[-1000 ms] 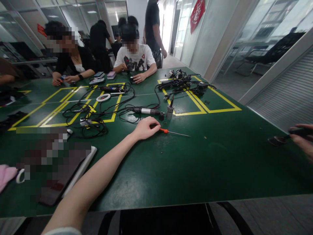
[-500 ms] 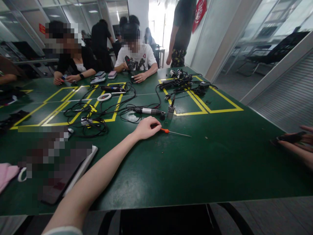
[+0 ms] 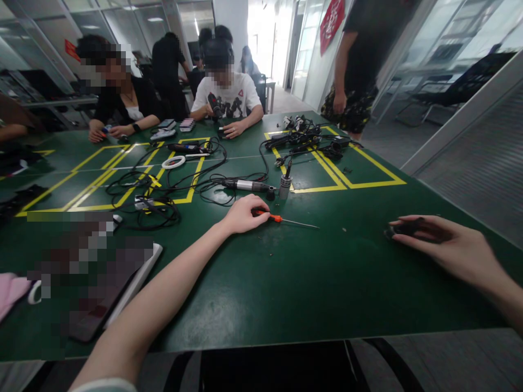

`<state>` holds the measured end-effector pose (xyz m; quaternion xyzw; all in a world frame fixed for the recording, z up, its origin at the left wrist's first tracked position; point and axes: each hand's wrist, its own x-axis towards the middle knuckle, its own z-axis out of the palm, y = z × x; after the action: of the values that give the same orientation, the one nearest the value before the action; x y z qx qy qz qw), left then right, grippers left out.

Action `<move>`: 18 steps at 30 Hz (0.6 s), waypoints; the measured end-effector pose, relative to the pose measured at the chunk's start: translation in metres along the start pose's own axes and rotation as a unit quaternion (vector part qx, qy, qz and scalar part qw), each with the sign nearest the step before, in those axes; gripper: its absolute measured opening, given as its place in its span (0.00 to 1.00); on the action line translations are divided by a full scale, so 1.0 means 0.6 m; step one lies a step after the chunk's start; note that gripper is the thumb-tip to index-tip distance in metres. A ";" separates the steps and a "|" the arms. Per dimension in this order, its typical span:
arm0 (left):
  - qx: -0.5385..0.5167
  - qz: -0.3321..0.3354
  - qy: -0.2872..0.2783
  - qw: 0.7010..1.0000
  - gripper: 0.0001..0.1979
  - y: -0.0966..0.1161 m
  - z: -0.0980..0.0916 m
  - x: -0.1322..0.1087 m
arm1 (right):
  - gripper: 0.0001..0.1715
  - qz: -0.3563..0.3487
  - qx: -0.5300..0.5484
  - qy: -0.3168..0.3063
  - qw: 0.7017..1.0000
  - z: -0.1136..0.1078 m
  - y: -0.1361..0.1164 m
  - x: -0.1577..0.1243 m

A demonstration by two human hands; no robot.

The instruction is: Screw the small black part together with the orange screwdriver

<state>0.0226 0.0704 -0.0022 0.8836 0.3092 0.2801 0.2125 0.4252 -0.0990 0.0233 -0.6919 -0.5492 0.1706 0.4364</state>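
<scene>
My left hand (image 3: 245, 214) rests on the green table with its fingers closed round the handle of a screwdriver (image 3: 278, 218). The screwdriver has an orange and black handle, and its thin metal shaft points right, close to the tabletop. Off to the right, my right hand (image 3: 449, 239) grips a small black object (image 3: 411, 227) between thumb and fingers. Its kind cannot be made out, as the fingers cover part of it. Just beyond my left hand lie a silver and black cylindrical tool (image 3: 245, 185) with a cord and an upright metal cylinder (image 3: 285, 187) with a dark tip.
Tangled black cables (image 3: 163, 209) and a white tape roll (image 3: 174, 162) lie to the left. More cables and plugs (image 3: 302, 136) are heaped at the back right. A dark tablet-like device (image 3: 110, 294) lies by my left forearm. Several people sit or stand beyond the table.
My right hand has come in from the right edge toward the middle, carrying the black object. My left hand has stayed put. A standing person at the back has moved right.
</scene>
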 end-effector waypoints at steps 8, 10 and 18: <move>0.009 -0.004 -0.005 1.000 0.08 -0.001 0.000 0.000 | 0.23 -0.146 0.096 -0.337 0.925 0.178 -0.136 -0.019; 0.007 -0.003 -0.002 1.000 0.08 -0.001 0.000 0.001 | 0.24 -0.183 0.122 -0.375 0.901 0.219 -0.161 -0.017; -0.007 -0.014 -0.004 1.000 0.09 0.001 -0.001 0.003 | 0.25 -0.224 0.141 -0.408 0.874 0.299 -0.185 0.017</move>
<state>0.0236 0.0713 -0.0010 0.8789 0.3184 0.2759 0.2238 0.2326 -0.0135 0.0128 -0.3505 -0.7890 0.4108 0.2930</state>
